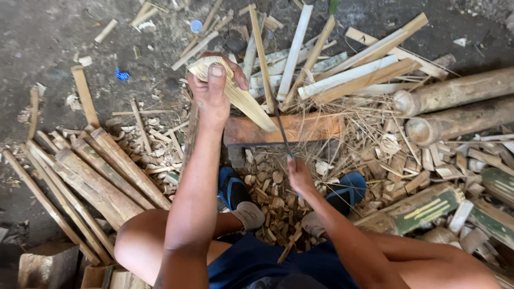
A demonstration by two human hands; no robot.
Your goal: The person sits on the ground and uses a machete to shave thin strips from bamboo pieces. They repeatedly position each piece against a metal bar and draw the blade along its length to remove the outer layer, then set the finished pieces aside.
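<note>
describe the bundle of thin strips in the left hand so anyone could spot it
Start at the orange-brown wooden block lying across the ground in front of the person's feet. Resting on its left part is a bundle of thin pale strips, gripped at its upper end by the left hand. Unlike the loose flat slats behind, it is a tight fan of fine slivers.

This is a rough, ground-level bamboo workshop, where a person sits low over a bare dirt floor [48, 32] with no bench. Split slats [353, 75] lie piled ahead, whole poles [455, 91] lie to the right, split lengths [101, 176] lie stacked to the left, and chips [267, 198] and shavings [369, 134] litter the ground around a worn wooden block [305, 127]. The left hand [211, 93] grips a bundle of thin strips [235, 93] and the right hand [300, 176] holds a blade [282, 131] at the block, which marks it as a place for hand-splitting bamboo.
</note>
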